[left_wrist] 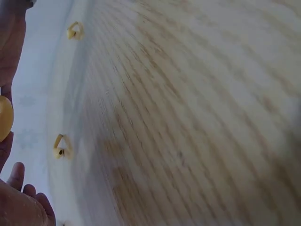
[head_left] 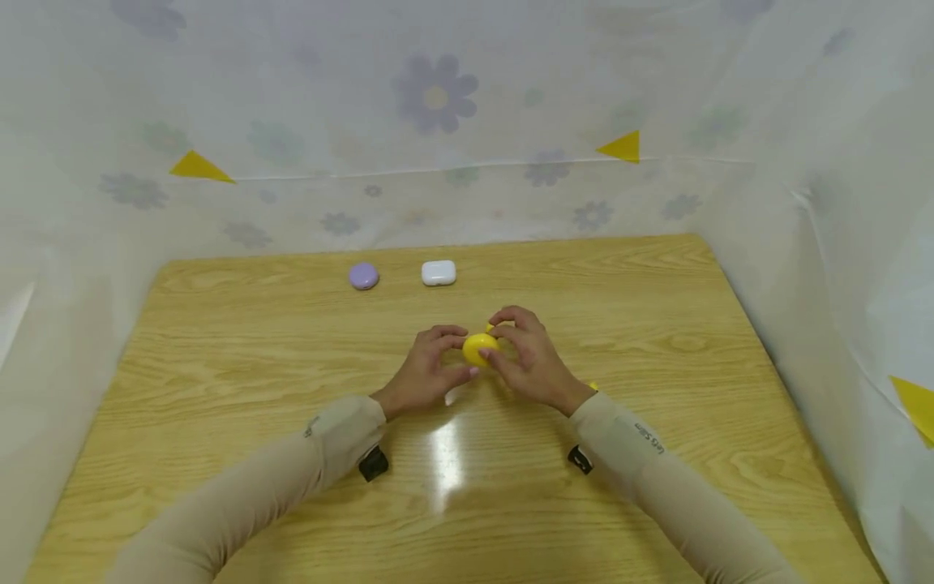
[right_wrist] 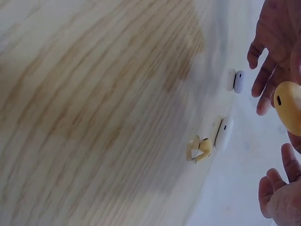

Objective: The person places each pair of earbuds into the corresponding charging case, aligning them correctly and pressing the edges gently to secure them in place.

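Note:
Between both hands, above the table, is a glossy yellow earbud case with a dark port on its edge. My right hand pinches it, thumb in front and fingers behind. My left hand holds its left side with a fingertip and thumb; the other fingers are extended. One small yellow clip-shaped earbud lies on the table, and a second yellow earbud lies farther right. In the head view, a bit of yellow earbud shows beside the right wrist. The case looks closed.
A round purple case and a white case stand near the back edge of the wooden table. Flower-patterned white cloth hangs behind and at the sides, with yellow triangles on it.

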{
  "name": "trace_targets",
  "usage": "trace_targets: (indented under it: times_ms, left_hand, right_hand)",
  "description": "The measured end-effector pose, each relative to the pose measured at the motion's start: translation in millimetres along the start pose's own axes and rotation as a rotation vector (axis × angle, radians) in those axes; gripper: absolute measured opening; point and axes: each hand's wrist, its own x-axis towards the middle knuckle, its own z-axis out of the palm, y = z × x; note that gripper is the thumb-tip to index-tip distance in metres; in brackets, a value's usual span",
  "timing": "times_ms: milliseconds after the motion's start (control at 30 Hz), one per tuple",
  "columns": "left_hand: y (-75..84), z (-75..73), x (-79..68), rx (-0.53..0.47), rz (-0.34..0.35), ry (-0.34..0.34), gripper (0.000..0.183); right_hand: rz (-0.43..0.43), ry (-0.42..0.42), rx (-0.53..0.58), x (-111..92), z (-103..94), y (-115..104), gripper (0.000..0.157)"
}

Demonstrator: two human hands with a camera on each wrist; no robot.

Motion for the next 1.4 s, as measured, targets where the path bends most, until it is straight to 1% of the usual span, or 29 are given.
trace_targets:
  times_ms: [100, 200, 500, 633, 900, 1067, 1233, 1400]
  left_hand:
    - [1.6, 2.3, 0.9, -0.054, -0.056, -0.004, 0.028]
    - [1.8, 2.1, 1.7, -0.060, -0.063, -0.005, 0.023]
    - [0.0, 2.9, 1.7, -0.025, -0.021, 0.009, 0.020]
    - [0.1, 2.6, 1.8, -0.005, 0.000, 0.016, 0.021]
    - [0.3, 1.5, 3.3, 0.046, 0.035, 0.033, 0.024]
    - [2.6, 1.4, 3.6, 0.059, 0.062, 0.045, 0.024]
    - [5.8, 2.4, 3.0, 0.058, 0.066, 0.046, 0.024]
    - [7.7, 2.7, 1.6, 0.055, 0.056, 0.031, 0.023]
  right_hand:
    - [0.008, 0.000, 0.006, -0.1, 1.2, -0.4, 0.016]
    - [0.023, -0.013, 0.008, -0.7, 1.2, -1.0, 0.016]
    - [0.068, -0.057, 0.036, -2.1, -1.9, -3.3, 0.015]
    - [0.085, -0.076, 0.043, -1.6, -3.3, -3.9, 0.011]
    - [0.098, -0.073, 0.040, 0.7, -7.0, -4.7, 0.009]
    - [0.118, -0.074, 0.045, 0.9, -7.5, -2.2, 0.010]
    - [0.144, -0.078, 0.062, 0.4, -8.8, -0.6, 0.013]
    - [0.160, -0.099, 0.061, 0.0, -10.2, -0.6, 0.016]
